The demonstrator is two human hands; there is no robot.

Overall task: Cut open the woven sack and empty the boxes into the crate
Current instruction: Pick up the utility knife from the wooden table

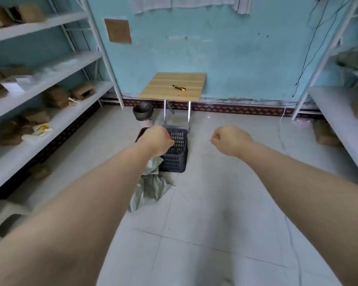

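A black slotted plastic crate (177,149) stands on the tiled floor below a small wooden table (174,86). A grey-green woven sack (151,188) lies crumpled on the floor in front of the crate, partly hidden by my left forearm. A yellow-and-black utility knife (179,87) lies on the table top. Both my arms stretch forward. My left hand (156,140) is a closed fist held over the crate's left side. My right hand (228,140) is also a fist, in the air to the right of the crate. Neither hand holds anything.
White metal shelves (50,79) with brown cardboard boxes line the left wall, and a second shelf unit (343,124) lines the right. A small bin with a black liner (143,111) stands left of the table legs. A pale plastic stool (4,217) sits at lower left.
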